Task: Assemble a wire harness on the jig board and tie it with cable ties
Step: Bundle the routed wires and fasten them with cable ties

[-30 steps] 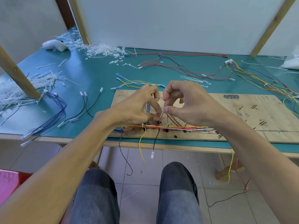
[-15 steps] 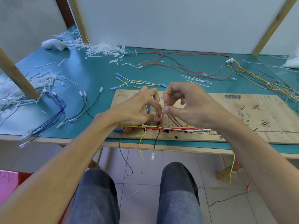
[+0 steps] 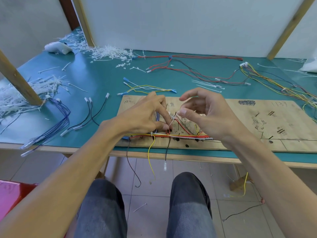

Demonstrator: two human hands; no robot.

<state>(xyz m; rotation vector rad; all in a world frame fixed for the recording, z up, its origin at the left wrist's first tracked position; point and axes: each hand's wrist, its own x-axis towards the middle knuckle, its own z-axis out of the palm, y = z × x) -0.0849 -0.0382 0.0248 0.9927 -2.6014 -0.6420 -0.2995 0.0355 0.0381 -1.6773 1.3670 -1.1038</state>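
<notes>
Two hands over the left half of the jig board [image 3: 243, 115], one plywood sheet flat along the near edge of the green worktop [image 3: 96, 78]. On the left hand [image 3: 145, 115], thumb and forefinger tips together, pinching one white cable tie [image 3: 172, 121] at its base, right on the wire harness [image 3: 185, 136]. On the right hand [image 3: 205, 114], fingers curled, forefinger lifted clear of the thumb, the tie's free end touching the thumb tip; cannot tell whether pinched there. Tie tail slanting up to the right between the two hands.

One wire harness only on the board: a flat run of red, yellow, white and black strands along the board's near edge, under both wrists. Off the worktop's near edge, three hanging strands: one brown wire [image 3: 132, 169], one yellow wire [image 3: 151, 160], one black wire [image 3: 167, 150] with a clear end piece.

Left of the board, three black leads [image 3: 90, 115] with white end pieces and one bundle of blue wires [image 3: 66, 117]. Just past the board's far edge, one loose set of yellow and white wires [image 3: 147, 87] with blue terminals. Along the worktop's far edge, one red harness [image 3: 188, 57]; toward its right edge, one multicoloured harness [image 3: 274, 85]. Two heaps of white ties: one far heap [image 3: 109, 53] at the far left corner, one left heap [image 3: 25, 93] at the left edge. Below the near edge, two knees [image 3: 103, 203] in grey trousers.
</notes>
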